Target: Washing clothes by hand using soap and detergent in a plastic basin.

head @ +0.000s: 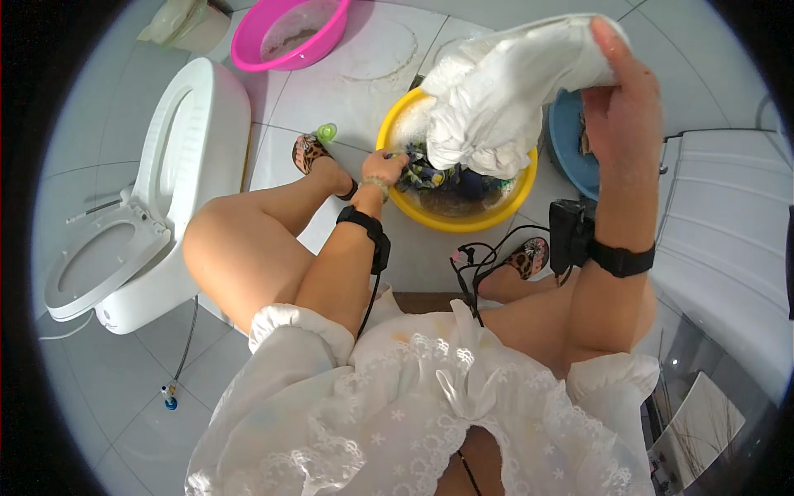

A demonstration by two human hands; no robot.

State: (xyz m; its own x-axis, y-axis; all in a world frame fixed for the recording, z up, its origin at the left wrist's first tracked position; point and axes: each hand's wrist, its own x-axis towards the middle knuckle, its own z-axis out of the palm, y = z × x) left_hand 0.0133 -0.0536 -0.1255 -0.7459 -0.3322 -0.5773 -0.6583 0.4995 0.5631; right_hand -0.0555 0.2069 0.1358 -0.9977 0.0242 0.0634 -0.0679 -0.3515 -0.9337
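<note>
My right hand [623, 105], raised at the upper right, grips one end of a wet white garment [496, 93]. The garment's bunched lower part hangs over a yellow plastic basin [456, 226] on the tiled floor. Inside the basin are sudsy water [409, 127] and a dark patterned cloth [428, 172] with yellow and blue in it. At the basin's left rim, my left hand [383, 168] has its fingers closed on the edge of the patterned cloth. Its fingertips are partly hidden against the cloth.
A pink basin [298, 62] with suds stands at the top left, a blue basin [567, 149] to the right. A white toilet [229, 124] is on the left, a white appliance [719, 229] on the right. A green object [326, 132] and black cables [490, 251] lie near my feet.
</note>
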